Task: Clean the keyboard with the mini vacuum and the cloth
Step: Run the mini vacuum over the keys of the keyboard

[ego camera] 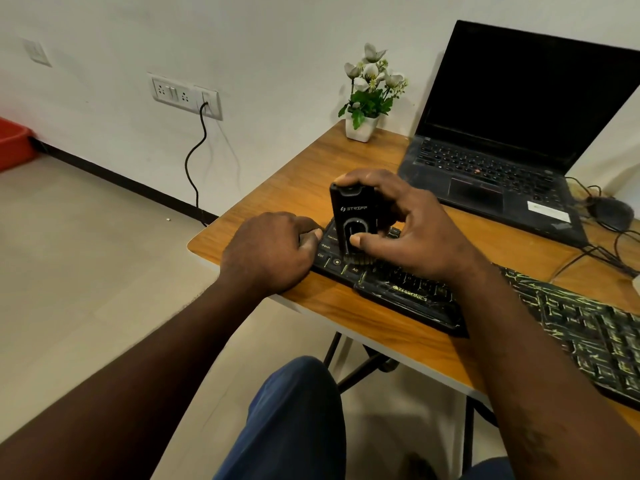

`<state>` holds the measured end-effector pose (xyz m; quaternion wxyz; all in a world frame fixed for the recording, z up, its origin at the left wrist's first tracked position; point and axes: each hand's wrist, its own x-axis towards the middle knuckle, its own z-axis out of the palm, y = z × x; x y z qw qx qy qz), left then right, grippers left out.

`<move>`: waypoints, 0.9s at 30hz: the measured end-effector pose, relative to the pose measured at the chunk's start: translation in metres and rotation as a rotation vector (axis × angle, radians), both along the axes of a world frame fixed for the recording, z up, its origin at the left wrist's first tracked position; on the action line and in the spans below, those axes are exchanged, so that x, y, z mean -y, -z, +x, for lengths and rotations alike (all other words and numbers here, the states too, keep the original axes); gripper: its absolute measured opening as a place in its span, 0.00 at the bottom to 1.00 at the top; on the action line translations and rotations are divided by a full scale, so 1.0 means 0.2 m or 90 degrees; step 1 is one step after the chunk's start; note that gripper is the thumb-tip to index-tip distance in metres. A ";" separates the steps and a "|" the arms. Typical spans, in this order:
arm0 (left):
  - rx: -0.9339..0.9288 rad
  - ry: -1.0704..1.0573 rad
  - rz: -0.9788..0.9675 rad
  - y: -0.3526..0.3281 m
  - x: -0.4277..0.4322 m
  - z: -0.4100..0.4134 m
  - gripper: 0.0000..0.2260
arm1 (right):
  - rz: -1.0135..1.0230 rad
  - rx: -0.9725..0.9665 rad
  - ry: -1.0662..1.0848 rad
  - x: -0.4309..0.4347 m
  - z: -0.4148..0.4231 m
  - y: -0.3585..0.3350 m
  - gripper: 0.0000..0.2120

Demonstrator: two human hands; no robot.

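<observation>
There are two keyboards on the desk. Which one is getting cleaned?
The separate black keyboard with yellow-green markings at the desk's front edge. The right hand holds the mini vacuum on its keys. The laptop keyboard behind sits untouched.

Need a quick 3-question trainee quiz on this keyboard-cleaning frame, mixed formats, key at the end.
1. True or false: the mini vacuum stands upright on the keyboard.
2. Which hand grips the vacuum? A) left hand B) right hand
3. Fill in: the left hand rests at the keyboard's ____ end.

Key: 1 true. 2 B. 3 left; the closed laptop-side flower pot and laptop sit behind on the table.
</observation>
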<state>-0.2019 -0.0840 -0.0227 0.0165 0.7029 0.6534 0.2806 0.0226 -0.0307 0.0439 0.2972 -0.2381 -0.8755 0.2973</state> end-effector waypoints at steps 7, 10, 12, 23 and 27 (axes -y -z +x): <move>0.000 -0.002 -0.006 0.02 -0.03 -0.01 0.15 | 0.013 -0.021 0.038 -0.01 0.00 0.00 0.32; 0.005 0.007 -0.003 0.01 -0.01 0.00 0.11 | -0.029 -0.009 -0.035 0.01 -0.01 -0.01 0.32; 0.001 0.002 0.000 0.01 -0.01 0.00 0.11 | -0.049 -0.018 -0.040 0.01 0.00 -0.01 0.32; 0.002 -0.002 0.005 -0.01 0.01 0.01 0.13 | -0.032 -0.019 -0.036 0.02 -0.02 -0.01 0.32; 0.005 0.000 -0.001 -0.01 0.01 0.01 0.12 | -0.060 -0.011 -0.072 0.02 -0.01 -0.01 0.32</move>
